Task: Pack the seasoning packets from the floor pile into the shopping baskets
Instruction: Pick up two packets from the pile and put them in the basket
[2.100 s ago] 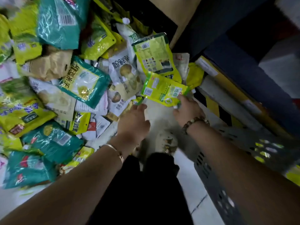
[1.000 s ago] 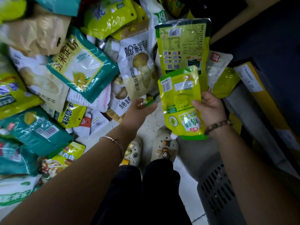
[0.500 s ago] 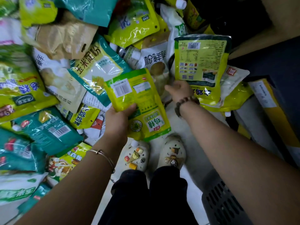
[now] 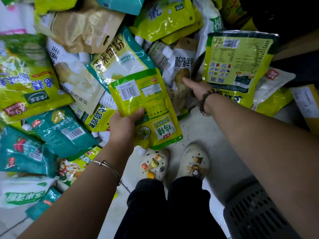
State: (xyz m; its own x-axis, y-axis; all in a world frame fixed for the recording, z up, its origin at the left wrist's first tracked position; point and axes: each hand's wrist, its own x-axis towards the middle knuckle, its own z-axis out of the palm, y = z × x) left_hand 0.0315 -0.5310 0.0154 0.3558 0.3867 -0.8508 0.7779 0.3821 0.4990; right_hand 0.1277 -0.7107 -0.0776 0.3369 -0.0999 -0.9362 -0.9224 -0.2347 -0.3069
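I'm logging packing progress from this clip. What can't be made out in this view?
Head view: shopping basket cut off by the bottom edge, partly covered by the right forearm; contents unseen.
Head view: right hand, most fingers hidden behind the hand itself; grip unclear.
Head view: left-edge packets, labels blurred.

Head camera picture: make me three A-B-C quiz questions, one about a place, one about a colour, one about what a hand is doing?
1. Where is the grey basket? A top left corner; B bottom right corner; C top middle.
2. What colour is the packet in the left hand? A red; B black; C yellow-green.
3. What is the left hand doing? A gripping the packet; B pressing the floor; C hanging empty.
Answers: 1 B, its slotted wall shows there; 2 C, yellow-green with a barcode; 3 A, its thumb curls over the packet.
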